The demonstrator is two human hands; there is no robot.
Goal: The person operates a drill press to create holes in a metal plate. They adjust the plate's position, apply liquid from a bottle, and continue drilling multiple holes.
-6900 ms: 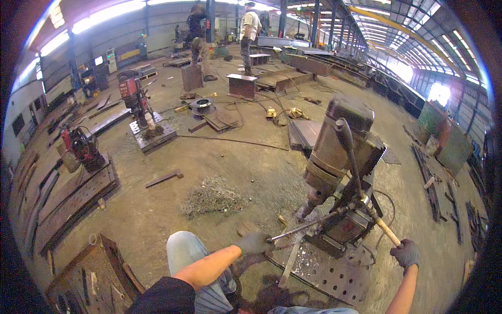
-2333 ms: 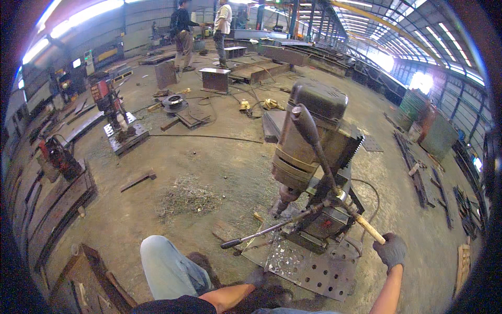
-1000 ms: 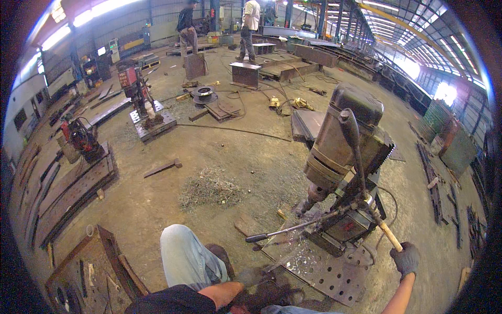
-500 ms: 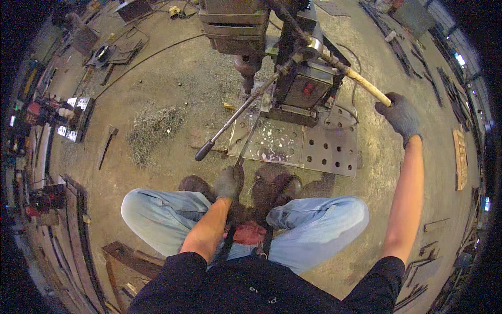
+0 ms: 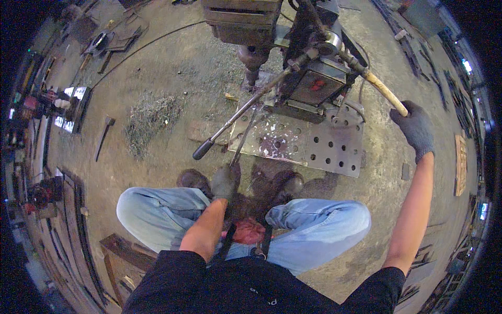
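A magnetic-style drill press [image 5: 240, 23] stands in front of me, its chuck [image 5: 253, 62] pointing down over the floor plate. My right hand [image 5: 414, 128], in a dark glove, is closed round the end of a pale-sleeved feed lever [image 5: 386, 93] on the press's right side. Down between my knees, my gloved left hand [image 5: 225, 182] grips the near end of a thin metal bar [image 5: 243, 138]. That bar slants away toward the chuck; its far end is hard to make out. Another lever with a black grip [image 5: 203, 149] sticks out to the left, untouched.
A perforated steel plate [image 5: 337, 141] lies under the press, with pale flecks on it. Metal shavings [image 5: 151, 123] are heaped to the left, near a hammer-like tool [image 5: 104, 138]. A cable [image 5: 151, 47] crosses the floor. Long steel stock [image 5: 68, 230] lies at far left.
My right hand has moved slightly outward and nearer me with the feed lever's end. The left hand keeps its grip on the bar. The whole view has shifted a little.
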